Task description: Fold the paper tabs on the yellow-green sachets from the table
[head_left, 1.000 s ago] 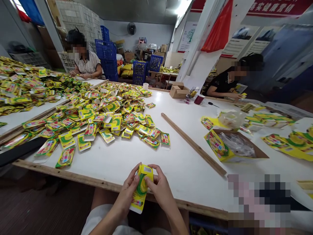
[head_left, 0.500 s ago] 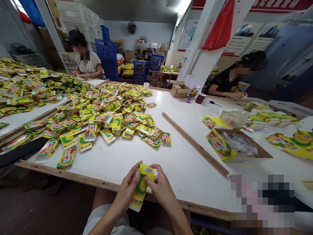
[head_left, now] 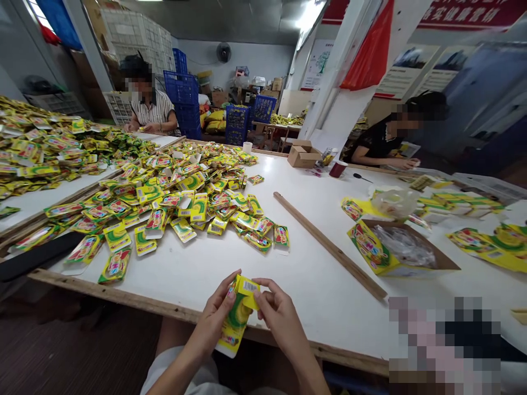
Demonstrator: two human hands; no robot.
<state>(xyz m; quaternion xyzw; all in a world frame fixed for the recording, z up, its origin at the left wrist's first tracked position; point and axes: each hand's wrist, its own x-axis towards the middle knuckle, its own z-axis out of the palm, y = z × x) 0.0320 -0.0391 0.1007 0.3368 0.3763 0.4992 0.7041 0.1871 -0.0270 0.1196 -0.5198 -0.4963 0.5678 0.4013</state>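
Note:
A small yellow and green printed carton [head_left: 235, 323] is held over the table's front edge, its barcode end pointing away from me. My left hand [head_left: 218, 307] grips its left side, thumb on the front. With thumb and fingers, my right hand [head_left: 274, 307] pinches a yellow flap at the carton's upper right; the flap stands out from the body. A white flap shows at the carton's near end. Beyond my hands lies a large heap of similar cartons [head_left: 200, 207], some with white flaps standing out.
A wooden strip [head_left: 329, 244] lies slantwise on the white table [head_left: 247, 274]. Right of it stands an open yellow display box [head_left: 391, 249] with clear plastic inside. A brown cardboard box [head_left: 303, 154] and dark red cup [head_left: 338, 168] are farther back. Two co-workers [head_left: 152, 109] sit across the tables.
My right hand has shifted slightly right, its thumb moving from the carton's face to the flap, which now sticks out. My left hand keeps its hold. The view has tilted slightly.

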